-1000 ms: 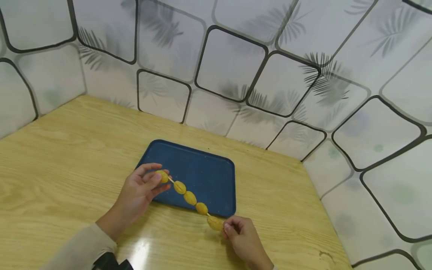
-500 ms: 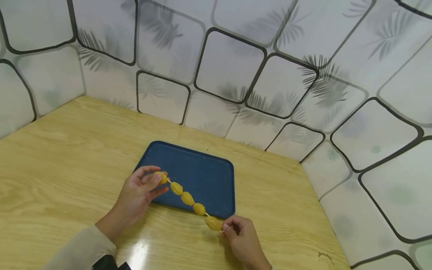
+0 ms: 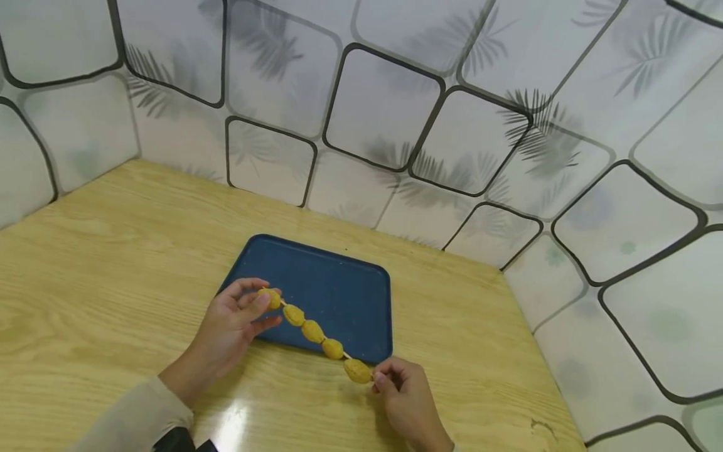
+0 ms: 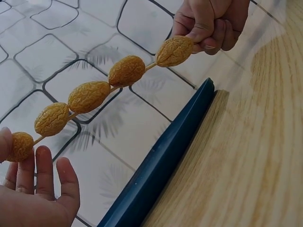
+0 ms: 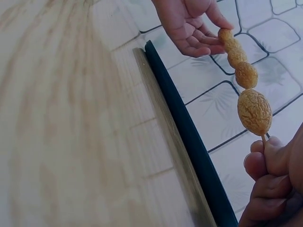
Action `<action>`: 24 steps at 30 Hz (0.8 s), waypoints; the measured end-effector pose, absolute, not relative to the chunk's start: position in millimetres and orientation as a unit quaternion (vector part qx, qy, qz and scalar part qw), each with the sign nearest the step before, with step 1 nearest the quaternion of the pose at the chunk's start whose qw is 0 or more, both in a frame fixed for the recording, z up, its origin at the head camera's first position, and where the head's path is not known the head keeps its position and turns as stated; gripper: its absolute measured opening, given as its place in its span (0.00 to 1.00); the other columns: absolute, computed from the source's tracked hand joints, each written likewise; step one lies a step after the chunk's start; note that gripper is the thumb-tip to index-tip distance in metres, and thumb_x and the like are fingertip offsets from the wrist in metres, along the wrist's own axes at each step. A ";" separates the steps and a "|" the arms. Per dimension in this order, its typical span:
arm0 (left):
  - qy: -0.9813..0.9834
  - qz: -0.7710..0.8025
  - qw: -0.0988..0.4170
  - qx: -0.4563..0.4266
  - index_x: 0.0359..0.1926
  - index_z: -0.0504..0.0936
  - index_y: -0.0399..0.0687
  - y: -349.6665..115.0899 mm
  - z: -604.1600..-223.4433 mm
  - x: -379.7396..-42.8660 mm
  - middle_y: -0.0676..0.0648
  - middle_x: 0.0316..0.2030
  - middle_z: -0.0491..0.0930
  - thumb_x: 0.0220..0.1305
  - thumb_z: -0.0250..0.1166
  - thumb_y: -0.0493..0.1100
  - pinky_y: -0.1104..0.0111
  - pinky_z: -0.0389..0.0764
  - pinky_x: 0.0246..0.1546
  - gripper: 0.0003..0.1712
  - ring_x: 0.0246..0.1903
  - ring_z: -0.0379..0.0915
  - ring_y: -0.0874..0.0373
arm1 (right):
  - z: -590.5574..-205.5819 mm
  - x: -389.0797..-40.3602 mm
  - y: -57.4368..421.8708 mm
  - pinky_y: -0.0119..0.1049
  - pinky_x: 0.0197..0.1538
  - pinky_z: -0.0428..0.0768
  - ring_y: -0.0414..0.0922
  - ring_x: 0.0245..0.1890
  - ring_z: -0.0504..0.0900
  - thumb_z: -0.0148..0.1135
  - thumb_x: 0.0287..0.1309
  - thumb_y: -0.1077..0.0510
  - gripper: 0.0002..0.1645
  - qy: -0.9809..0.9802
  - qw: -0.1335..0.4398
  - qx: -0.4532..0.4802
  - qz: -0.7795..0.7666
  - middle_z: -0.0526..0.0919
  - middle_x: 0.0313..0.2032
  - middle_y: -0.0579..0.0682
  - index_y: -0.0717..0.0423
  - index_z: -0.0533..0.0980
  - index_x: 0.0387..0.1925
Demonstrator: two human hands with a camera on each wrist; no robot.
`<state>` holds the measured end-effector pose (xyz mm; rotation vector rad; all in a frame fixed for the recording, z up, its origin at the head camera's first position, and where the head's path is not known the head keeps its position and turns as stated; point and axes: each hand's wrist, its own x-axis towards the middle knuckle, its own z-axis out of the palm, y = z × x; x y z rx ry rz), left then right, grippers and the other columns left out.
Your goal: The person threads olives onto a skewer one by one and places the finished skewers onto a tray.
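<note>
A skewer (image 3: 312, 331) strung with several wrinkled, golden-brown oval pieces slants between my two hands, above the table and the near edge of a blue tray. My left hand (image 3: 228, 323) pinches the piece at the far end between thumb and fingers, its other fingers spread. At the near end my right hand (image 3: 407, 395) grips the bare stick just below the last piece (image 5: 254, 112), fingers curled, as the right wrist view shows. In the left wrist view the pieces hang in a row, with small lengths of stick (image 4: 73, 115) showing between some of them.
The blue tray (image 3: 339, 276) lies on the wood-grain table (image 3: 130, 251), partly behind the left hand and skewer. A patterned wall covering (image 3: 384, 107) rises along the table's back and right sides. A dark device (image 3: 177, 439) sits at the left sleeve.
Both hands hold the skewer throughout. The skewer's middle has shifted very slightly left, and the view has moved a little.
</note>
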<state>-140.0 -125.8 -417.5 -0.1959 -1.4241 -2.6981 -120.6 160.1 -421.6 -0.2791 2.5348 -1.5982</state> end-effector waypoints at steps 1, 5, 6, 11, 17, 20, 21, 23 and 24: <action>-0.465 -0.882 0.038 -0.062 0.45 0.74 0.47 -125.7 -418.3 -139.4 0.50 0.40 0.83 0.70 0.57 0.33 0.66 0.84 0.39 0.06 0.38 0.80 0.60 | -421.8 -120.2 160.3 0.29 0.28 0.75 0.43 0.27 0.77 0.56 0.62 0.73 0.08 0.842 0.065 -0.093 -0.527 0.78 0.25 0.51 0.65 0.77 0.29; -0.459 -0.886 0.024 -0.069 0.45 0.74 0.46 -125.3 -423.0 -136.4 0.51 0.39 0.83 0.70 0.57 0.32 0.66 0.84 0.40 0.06 0.40 0.79 0.60 | -422.5 -118.3 161.5 0.29 0.28 0.76 0.43 0.27 0.77 0.55 0.63 0.73 0.08 0.843 0.072 -0.082 -0.526 0.78 0.25 0.51 0.65 0.77 0.29; -0.455 -0.887 0.021 -0.075 0.45 0.74 0.46 -125.3 -424.1 -135.6 0.51 0.39 0.82 0.71 0.57 0.32 0.66 0.84 0.40 0.06 0.40 0.79 0.60 | -422.8 -117.9 161.9 0.29 0.28 0.76 0.42 0.27 0.77 0.55 0.63 0.73 0.08 0.843 0.076 -0.080 -0.526 0.78 0.26 0.51 0.65 0.77 0.29; -0.440 -0.892 0.016 -0.100 0.46 0.74 0.45 -124.9 -425.8 -136.3 0.50 0.39 0.83 0.71 0.56 0.32 0.65 0.83 0.41 0.06 0.41 0.79 0.59 | -422.9 -117.9 162.3 0.29 0.28 0.76 0.42 0.27 0.77 0.56 0.63 0.73 0.08 0.844 0.073 -0.091 -0.524 0.78 0.26 0.51 0.65 0.77 0.29; -0.431 -0.897 0.020 -0.102 0.51 0.71 0.45 -124.5 -422.8 -138.9 0.50 0.38 0.83 0.70 0.57 0.31 0.66 0.83 0.42 0.11 0.39 0.80 0.59 | -419.9 -118.9 160.7 0.28 0.27 0.75 0.41 0.27 0.77 0.57 0.62 0.73 0.08 0.845 0.058 -0.103 -0.521 0.78 0.25 0.50 0.64 0.77 0.28; -0.421 -0.900 0.027 -0.105 0.52 0.69 0.45 -124.6 -421.2 -139.8 0.50 0.37 0.84 0.69 0.58 0.31 0.67 0.83 0.43 0.13 0.39 0.80 0.59 | -419.5 -119.6 160.6 0.29 0.27 0.75 0.42 0.27 0.77 0.56 0.63 0.72 0.08 0.847 0.057 -0.104 -0.518 0.78 0.25 0.50 0.63 0.77 0.29; -0.421 -0.900 0.030 -0.108 0.52 0.69 0.45 -124.6 -420.7 -140.0 0.50 0.37 0.84 0.69 0.58 0.31 0.67 0.83 0.43 0.14 0.39 0.80 0.59 | -419.4 -119.8 160.6 0.29 0.27 0.75 0.43 0.27 0.77 0.56 0.63 0.72 0.08 0.848 0.057 -0.103 -0.517 0.78 0.25 0.50 0.63 0.77 0.29; -0.422 -0.899 0.038 -0.111 0.51 0.68 0.44 -124.7 -419.9 -140.4 0.51 0.36 0.84 0.69 0.59 0.31 0.68 0.83 0.42 0.14 0.39 0.80 0.60 | -419.9 -120.4 160.8 0.29 0.26 0.74 0.43 0.27 0.77 0.56 0.63 0.72 0.08 0.848 0.054 -0.103 -0.517 0.78 0.25 0.50 0.63 0.76 0.29; -0.421 -0.899 0.038 -0.112 0.51 0.69 0.44 -124.8 -419.5 -140.4 0.51 0.36 0.84 0.68 0.59 0.31 0.68 0.83 0.42 0.14 0.39 0.80 0.60 | -420.3 -120.5 160.9 0.29 0.27 0.75 0.43 0.27 0.77 0.56 0.63 0.72 0.08 0.848 0.053 -0.103 -0.518 0.78 0.26 0.50 0.63 0.76 0.29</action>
